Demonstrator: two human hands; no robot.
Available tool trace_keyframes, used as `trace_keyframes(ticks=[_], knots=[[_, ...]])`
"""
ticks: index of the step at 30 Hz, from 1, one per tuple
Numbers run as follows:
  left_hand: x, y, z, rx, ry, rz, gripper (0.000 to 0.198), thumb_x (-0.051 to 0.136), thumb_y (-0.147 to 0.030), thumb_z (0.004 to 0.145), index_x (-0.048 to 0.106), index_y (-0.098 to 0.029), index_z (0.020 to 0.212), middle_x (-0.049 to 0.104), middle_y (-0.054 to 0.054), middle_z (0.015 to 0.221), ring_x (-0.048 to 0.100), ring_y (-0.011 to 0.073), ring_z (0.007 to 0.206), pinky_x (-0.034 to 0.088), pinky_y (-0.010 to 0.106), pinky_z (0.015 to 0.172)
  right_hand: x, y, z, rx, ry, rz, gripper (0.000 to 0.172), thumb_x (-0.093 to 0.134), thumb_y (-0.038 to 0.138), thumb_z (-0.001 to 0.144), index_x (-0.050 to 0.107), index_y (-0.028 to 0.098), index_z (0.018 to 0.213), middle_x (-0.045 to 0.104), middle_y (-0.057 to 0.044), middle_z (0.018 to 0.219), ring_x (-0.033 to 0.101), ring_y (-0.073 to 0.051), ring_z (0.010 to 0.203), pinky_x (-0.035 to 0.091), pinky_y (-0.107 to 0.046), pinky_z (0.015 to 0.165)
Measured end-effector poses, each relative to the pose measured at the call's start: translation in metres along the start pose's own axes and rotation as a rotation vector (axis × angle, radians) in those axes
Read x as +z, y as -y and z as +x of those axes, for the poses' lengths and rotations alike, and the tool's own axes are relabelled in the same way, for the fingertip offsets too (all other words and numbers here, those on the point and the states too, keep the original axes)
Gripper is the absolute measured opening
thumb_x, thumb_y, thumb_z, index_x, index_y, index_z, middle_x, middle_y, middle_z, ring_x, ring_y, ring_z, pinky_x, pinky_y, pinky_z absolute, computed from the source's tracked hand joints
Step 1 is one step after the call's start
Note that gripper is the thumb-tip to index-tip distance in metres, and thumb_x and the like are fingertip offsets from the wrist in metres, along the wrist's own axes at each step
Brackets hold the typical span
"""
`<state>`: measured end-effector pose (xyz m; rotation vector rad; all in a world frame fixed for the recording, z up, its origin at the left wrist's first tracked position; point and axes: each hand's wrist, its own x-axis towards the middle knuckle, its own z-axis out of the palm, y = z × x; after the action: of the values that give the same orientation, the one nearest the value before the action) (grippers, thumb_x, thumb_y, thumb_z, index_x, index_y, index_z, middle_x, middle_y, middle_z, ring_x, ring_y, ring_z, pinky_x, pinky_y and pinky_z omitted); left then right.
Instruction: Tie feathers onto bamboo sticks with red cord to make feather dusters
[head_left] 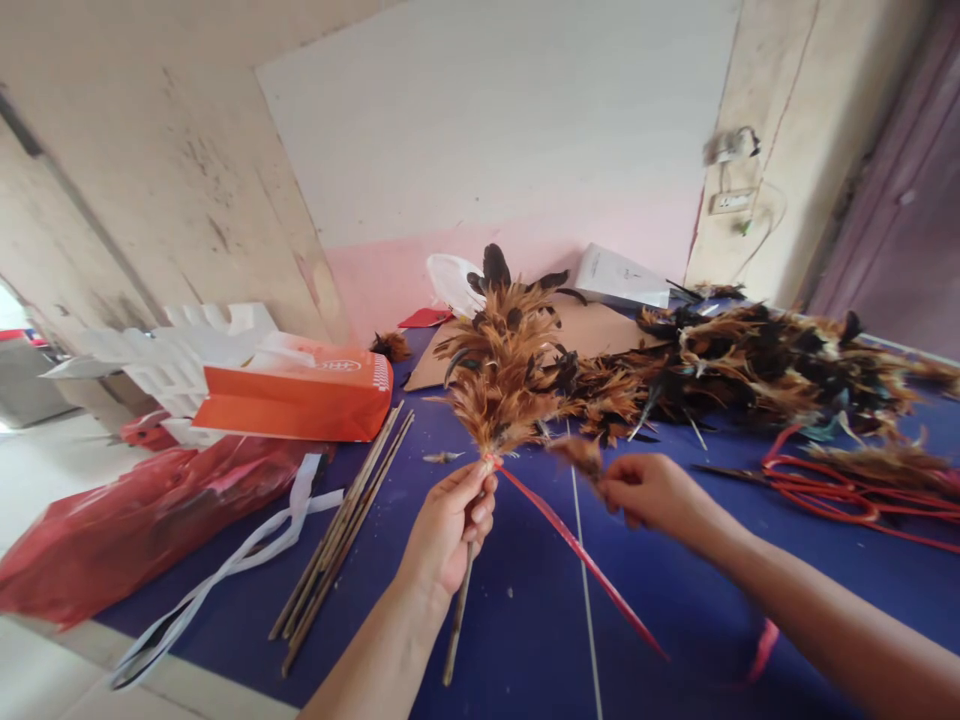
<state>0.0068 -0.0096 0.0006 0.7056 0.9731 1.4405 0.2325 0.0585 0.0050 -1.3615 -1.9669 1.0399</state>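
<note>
My left hand is closed round a thin bamboo stick, just below a bunch of brown and black feathers bound to its top. A red ribbon runs from the binding down to the right across the blue table. My right hand pinches a small tuft of brown feathers close to the right of the bunch; it is somewhat blurred.
A long pile of loose feathers lies at the back right, with red cord in front of it. Several spare sticks lie left of my hand. An orange bag, a red plastic bag, white strips and cardboard lie around.
</note>
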Motion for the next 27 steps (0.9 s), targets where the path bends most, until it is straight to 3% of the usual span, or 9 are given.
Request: trace_keyframes(ticks=[3,7,11,15,22,27], knots=[[0.004,0.001,0.0,0.022,-0.014,-0.002,0.018,0.068,-0.03,0.069,0.062,-0.012,0.071,0.044,-0.005,0.051,0.026,-0.0004,0.034,0.01,0.014,0.032,-0.006,0.022,-0.007,0.01,-0.038,0.531,0.022,0.059,0.037,0.068,0.056,0.015,0.068,0.061,-0.003,0.064,0.048,-0.008,0.047,0.035,-0.021,0.046],[0.009,0.003,-0.001,0.079,-0.027,-0.02,0.021,0.072,-0.028,0.063,0.062,-0.011,0.07,0.053,-0.002,0.06,0.031,-0.0001,0.038,0.015,0.014,0.032,0.015,0.057,-0.023,-0.089,-0.049,0.734,0.026,0.067,0.039,0.063,0.058,0.015,0.071,0.062,-0.003,0.069,0.052,-0.01,0.059,0.041,-0.023,0.058],[0.011,0.004,-0.003,0.12,-0.029,-0.008,0.024,0.072,-0.031,0.061,0.063,-0.011,0.073,0.057,-0.001,0.063,0.033,0.0009,0.039,0.015,0.014,0.032,0.048,0.066,-0.017,-0.125,0.057,0.79,0.026,0.068,0.038,0.062,0.059,0.015,0.07,0.062,-0.002,0.068,0.055,-0.013,0.066,0.043,-0.026,0.067],[0.012,0.005,-0.004,0.133,-0.026,-0.007,0.023,0.071,-0.032,0.063,0.063,-0.012,0.07,0.049,-0.004,0.051,0.032,0.0018,0.038,0.014,0.015,0.033,0.068,0.059,-0.003,-0.156,-0.003,0.733,0.025,0.067,0.038,0.065,0.062,0.014,0.07,0.062,-0.002,0.068,0.057,-0.016,0.073,0.043,-0.029,0.073],[0.018,0.005,-0.008,0.127,-0.041,0.027,0.025,0.072,-0.034,0.061,0.066,-0.012,0.072,0.042,-0.006,0.042,0.032,0.0034,0.037,0.015,0.016,0.034,0.074,0.056,0.003,-0.223,-0.066,0.589,0.022,0.064,0.035,0.068,0.066,0.014,0.072,0.066,-0.004,0.074,0.059,-0.017,0.074,0.044,-0.028,0.073],[0.02,0.008,-0.009,0.154,-0.055,0.059,0.022,0.07,-0.033,0.063,0.066,-0.013,0.071,0.047,-0.004,0.046,0.035,0.0041,0.038,0.016,0.016,0.034,0.076,0.051,0.007,-0.249,-0.082,0.498,0.02,0.061,0.034,0.071,0.066,0.015,0.073,0.066,-0.004,0.074,0.058,-0.016,0.072,0.045,-0.026,0.069]])
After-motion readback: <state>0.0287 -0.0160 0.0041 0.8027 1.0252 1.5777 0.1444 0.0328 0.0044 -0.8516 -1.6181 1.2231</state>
